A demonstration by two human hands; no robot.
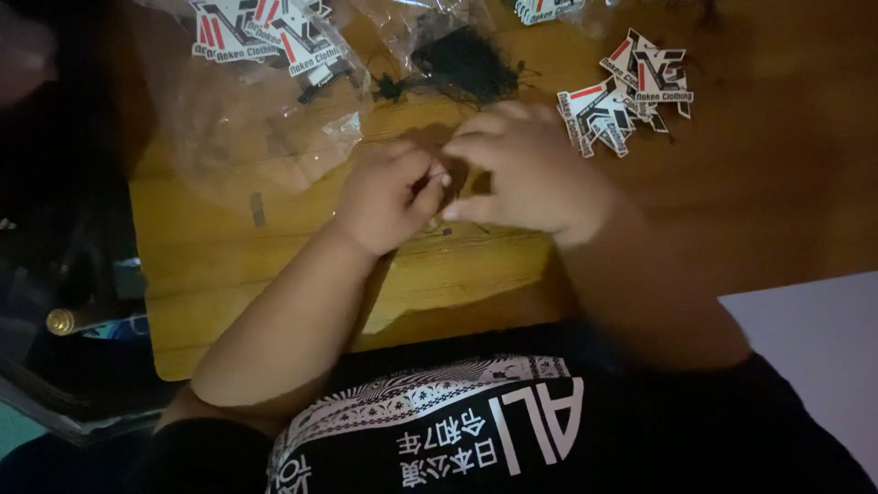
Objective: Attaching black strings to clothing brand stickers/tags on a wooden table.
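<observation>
1. The left hand and the right hand meet over the middle of the wooden table, fingertips together and pinched around something small between them. What that small thing is cannot be told; it is hidden by the fingers and the picture is dim and blurred.
2. Just beyond the knuckles lies a tangle of black strings, partly under clear plastic, near the far edge of the table.
3. To the right of the right hand, near but not touching it, sits a small heap of angular tags in white, black and red.
4. To the far left of the hands, a crumpled clear plastic bag spreads over the wood, with more of the same tags lying in its upper part.
5. A further few tags show at the top edge, cut off by the frame.
6. Nearest the camera, the person's black printed shirt fills the lower part, and both forearms rise from it towards the table.
7. A pale flat surface lies at the lower right; dark, unclear clutter sits left of the table.
</observation>
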